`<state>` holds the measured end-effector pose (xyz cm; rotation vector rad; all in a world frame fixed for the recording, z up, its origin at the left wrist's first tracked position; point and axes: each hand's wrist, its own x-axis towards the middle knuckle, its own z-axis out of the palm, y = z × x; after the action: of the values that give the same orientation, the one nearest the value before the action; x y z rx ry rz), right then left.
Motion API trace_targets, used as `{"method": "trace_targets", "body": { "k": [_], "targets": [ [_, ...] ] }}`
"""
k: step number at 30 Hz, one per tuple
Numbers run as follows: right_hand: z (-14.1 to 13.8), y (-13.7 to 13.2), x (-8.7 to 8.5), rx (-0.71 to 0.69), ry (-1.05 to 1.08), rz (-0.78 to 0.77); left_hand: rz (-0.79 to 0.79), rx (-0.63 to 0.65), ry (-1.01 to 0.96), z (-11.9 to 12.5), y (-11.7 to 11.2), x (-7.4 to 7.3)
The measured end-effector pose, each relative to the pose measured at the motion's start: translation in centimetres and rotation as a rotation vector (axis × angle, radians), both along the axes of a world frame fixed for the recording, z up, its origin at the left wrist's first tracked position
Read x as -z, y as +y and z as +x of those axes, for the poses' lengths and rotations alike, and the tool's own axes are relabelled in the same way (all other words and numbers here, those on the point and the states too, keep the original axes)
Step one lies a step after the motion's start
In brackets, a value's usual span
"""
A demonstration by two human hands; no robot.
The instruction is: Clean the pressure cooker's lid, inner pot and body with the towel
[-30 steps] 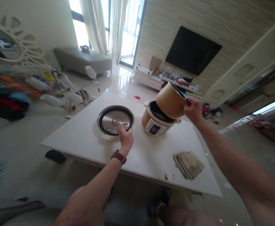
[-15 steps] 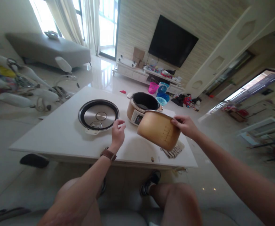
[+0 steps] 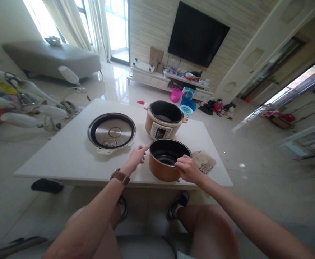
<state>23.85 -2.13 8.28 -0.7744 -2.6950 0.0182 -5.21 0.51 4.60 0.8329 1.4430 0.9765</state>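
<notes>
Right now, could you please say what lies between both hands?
In the head view, the gold pot lies between the left hand and the right hand.

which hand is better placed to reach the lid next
Probably the left hand: it is nearer the lid and seems only to touch the rim of the inner pot, while the right hand grips that rim farther away.

Wall (image 3: 146,28): far, pale, striped, with a dark TV (image 3: 199,34).
Window (image 3: 117,28): far left, bright, beside cream curtains (image 3: 99,30).
Bench (image 3: 52,59): grey, far left.
Cabinet (image 3: 157,82): white, low, beneath TV.
Floor (image 3: 254,144): tiled, glossy, reflecting daylight.
</notes>
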Motion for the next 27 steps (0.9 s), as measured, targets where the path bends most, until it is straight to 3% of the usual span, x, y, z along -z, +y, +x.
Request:
{"method": "trace_targets", "body": {
  "k": [4, 10, 14, 17, 18, 19, 20, 22, 23, 27],
  "targets": [
    [-0.7, -0.6, 2.0, -0.021, 0.001, 0.044, 0.003, 0.044, 0.034, 0.3, 0.1, 0.7],
    [-0.9, -2.2, 5.1, -0.014, -0.085, 0.072, 0.073, 0.121, 0.237, 0.8, 0.4, 2.6],
    [-0.8, -3.1, 6.2, -0.007, -0.119, -0.021, 0.107, 0.085, 0.192, 1.5, 0.7, 3.3],
    [1.2, -2.7, 5.9, 0.065, 0.060, -0.185, 0.120, 0.078, 0.187, 1.6, 0.8, 3.5],
    [2.5, -2.3, 5.8, 0.156, 0.179, -0.246, 0.120, 0.083, 0.192, 1.6, 0.9, 3.5],
    [4.2, -1.7, 5.6, 0.334, 0.336, -0.296, 0.118, 0.087, 0.198, 1.5, 0.9, 3.5],
    [6.0, -1.1, 5.5, 0.577, 0.527, -0.338, 0.112, 0.092, 0.202, 1.5, 0.9, 3.4],
    [10.1, 0.2, 5.4, 1.204, 0.949, -0.416, 0.097, 0.095, 0.203, 1.4, 1.0, 3.4],
    [12.0, 0.8, 5.5, 1.365, 1.019, -0.441, 0.088, 0.094, 0.199, 1.4, 1.0, 3.4],
    [16.9, 1.9, 6.8, 1.650, 1.170, -0.665, 0.078, 0.069, 0.183, 1.5, 1.0, 3.4]
  ]
}}
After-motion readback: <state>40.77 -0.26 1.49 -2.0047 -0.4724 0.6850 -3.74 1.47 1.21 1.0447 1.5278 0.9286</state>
